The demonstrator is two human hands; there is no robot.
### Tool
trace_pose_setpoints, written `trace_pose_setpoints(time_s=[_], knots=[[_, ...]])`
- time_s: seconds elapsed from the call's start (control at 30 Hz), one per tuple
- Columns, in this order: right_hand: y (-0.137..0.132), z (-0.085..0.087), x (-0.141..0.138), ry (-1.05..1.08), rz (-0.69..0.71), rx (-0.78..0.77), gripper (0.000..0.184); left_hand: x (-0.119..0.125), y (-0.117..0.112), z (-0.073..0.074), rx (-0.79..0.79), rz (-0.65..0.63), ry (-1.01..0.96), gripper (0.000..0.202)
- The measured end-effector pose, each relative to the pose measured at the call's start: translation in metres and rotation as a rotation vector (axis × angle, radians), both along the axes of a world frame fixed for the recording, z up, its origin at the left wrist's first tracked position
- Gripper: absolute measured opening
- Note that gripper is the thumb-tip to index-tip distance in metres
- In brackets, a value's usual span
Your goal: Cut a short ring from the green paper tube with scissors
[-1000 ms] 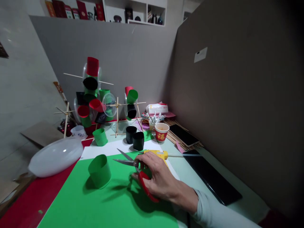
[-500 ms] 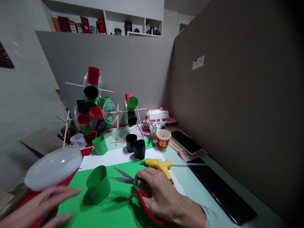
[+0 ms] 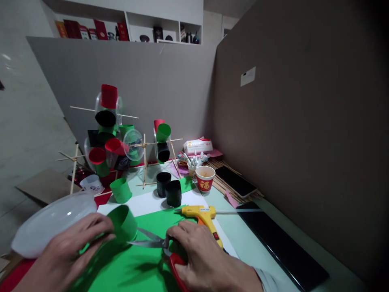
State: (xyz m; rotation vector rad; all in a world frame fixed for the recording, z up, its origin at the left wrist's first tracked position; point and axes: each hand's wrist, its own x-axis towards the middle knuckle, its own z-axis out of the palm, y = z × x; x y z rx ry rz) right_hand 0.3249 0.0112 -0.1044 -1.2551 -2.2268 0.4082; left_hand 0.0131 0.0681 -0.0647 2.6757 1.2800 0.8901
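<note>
My left hand (image 3: 75, 247) is closed, its fingertips pinching the left side of a green paper tube (image 3: 126, 227), which looks slightly raised and tilted. In my right hand (image 3: 200, 255) is a pair of red-handled scissors (image 3: 152, 243), blades apart and pointing left. The upper blade's tip appears close to the tube's right wall; whether they touch, I cannot tell. Under both hands lies a green paper sheet (image 3: 133, 271), over a white sheet (image 3: 141, 207). A yellow glue gun (image 3: 199, 211) rests just beyond my right hand.
Two black paper tubes (image 3: 174, 194) and a smaller green tube (image 3: 120, 190) stand farther back. Stick frames hold clear discs (image 3: 133, 145) with coloured tubes. A translucent lid (image 3: 51, 223) lies left. Rightward are a red-and-white paper cup (image 3: 205, 180), a phone (image 3: 235, 181) and a black panel (image 3: 282, 245).
My left hand has come in from the left and closed on the green tube, which has risen a little. The scissors have shifted left, closer to it. The view has turned slightly right.
</note>
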Motion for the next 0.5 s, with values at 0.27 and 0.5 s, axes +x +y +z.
trace_pose_setpoints(time_s=[0.27, 0.5], knots=[[-0.004, 0.008, 0.001, -0.246, 0.06, -0.071, 0.017, 0.045, 0.072, 0.042, -0.006, 0.031, -0.003, 0.033], [-0.004, 0.016, 0.001, -0.374, 0.111, -0.115, 0.021, 0.048, 0.118, 0.009, -0.069, 0.033, 0.097, 0.027]])
